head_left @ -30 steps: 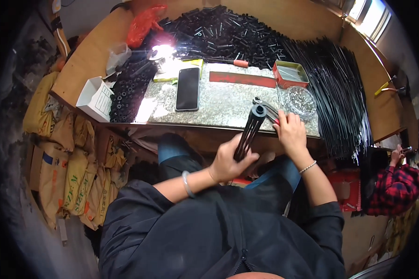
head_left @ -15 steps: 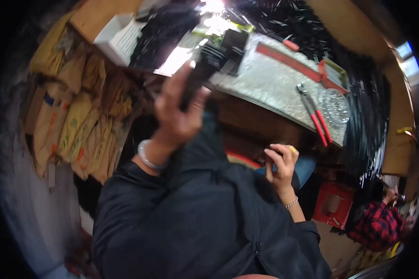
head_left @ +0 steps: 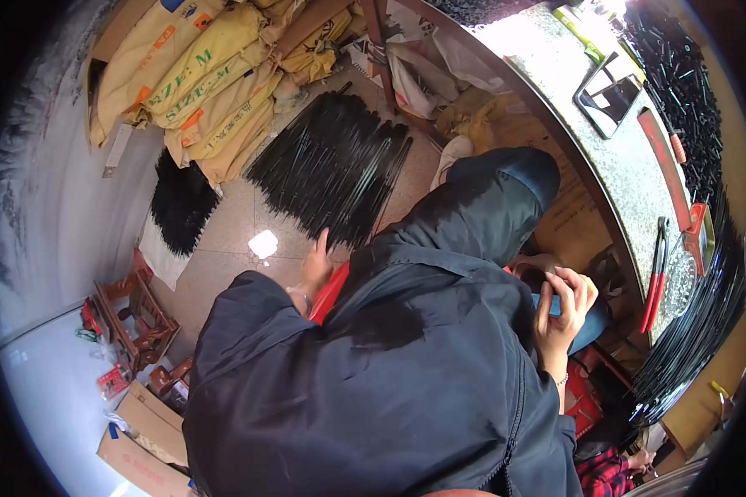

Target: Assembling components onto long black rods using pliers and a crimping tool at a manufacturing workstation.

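Observation:
My left hand [head_left: 313, 269] is low at my left side, beside a red seat edge [head_left: 330, 295]. Its fingers stretch toward a wide bundle of thin black rods [head_left: 331, 166] on the floor, and nothing shows in them. My right hand [head_left: 565, 313] is raised by my right side, near the table's edge, fingers curled toward the thumb. Whatever it may hold is hidden. On the speckled table top [head_left: 547, 50] lies a dark-screened phone or tablet [head_left: 608, 95]. Red-handled pliers [head_left: 656, 277] rest near its front edge, beside a long red bar [head_left: 665, 166].
Stacked yellow-brown sacks [head_left: 199, 83] stand at the far left. A smaller black bundle [head_left: 182, 203] lies below them. Black rods [head_left: 696, 315] and short black pieces [head_left: 680, 83] cover the table's far side. Cardboard [head_left: 145, 439] leans at lower left. Another person's checked sleeve [head_left: 601, 474] shows at lower right.
My view has swung left, bringing the floor bundle into sight. My left hand has left the table, where a blurred dark thing was by its fingers, and dropped to my side. The right stays curled.

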{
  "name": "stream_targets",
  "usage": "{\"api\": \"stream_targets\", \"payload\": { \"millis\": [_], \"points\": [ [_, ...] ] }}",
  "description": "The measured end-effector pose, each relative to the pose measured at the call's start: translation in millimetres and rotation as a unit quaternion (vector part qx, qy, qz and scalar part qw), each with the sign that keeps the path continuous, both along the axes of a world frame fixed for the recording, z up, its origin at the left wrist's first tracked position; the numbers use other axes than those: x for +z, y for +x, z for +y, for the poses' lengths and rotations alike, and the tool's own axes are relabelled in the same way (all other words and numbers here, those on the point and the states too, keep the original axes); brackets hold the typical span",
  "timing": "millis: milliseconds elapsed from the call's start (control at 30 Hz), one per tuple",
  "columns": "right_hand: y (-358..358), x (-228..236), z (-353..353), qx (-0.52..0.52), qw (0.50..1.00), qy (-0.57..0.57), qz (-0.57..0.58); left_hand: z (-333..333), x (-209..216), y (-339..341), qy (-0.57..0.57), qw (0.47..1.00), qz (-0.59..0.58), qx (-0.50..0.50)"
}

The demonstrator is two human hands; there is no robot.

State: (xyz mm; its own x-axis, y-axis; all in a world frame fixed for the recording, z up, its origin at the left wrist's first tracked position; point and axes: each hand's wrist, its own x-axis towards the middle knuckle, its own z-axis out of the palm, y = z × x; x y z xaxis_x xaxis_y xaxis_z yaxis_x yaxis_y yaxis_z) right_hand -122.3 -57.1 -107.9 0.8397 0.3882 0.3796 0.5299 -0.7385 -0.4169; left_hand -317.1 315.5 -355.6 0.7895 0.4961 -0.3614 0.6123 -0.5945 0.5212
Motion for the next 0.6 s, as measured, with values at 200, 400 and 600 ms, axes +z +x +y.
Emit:
{"api": "stream_targets", "payload": {
  "millis": [200,400,600],
  "points": [
    [-2.9,0.8,6.6,0.0,1.0,-0.002,0.005,44.3,28.9,100.9,0.173,0.928,0.311,-0.108],
    [-11.2,-8.8,2.0,-0.028,0.999,0.018,0.025,-25.5,37.3,150.4,-0.101,0.972,0.055,-0.204],
    [-4.8,-5.5,-9.5,-0.005,1.0,0.014,0.02,-37.8,-5.0,120.7,-0.193,0.962,-0.016,-0.191]
  ]
}}
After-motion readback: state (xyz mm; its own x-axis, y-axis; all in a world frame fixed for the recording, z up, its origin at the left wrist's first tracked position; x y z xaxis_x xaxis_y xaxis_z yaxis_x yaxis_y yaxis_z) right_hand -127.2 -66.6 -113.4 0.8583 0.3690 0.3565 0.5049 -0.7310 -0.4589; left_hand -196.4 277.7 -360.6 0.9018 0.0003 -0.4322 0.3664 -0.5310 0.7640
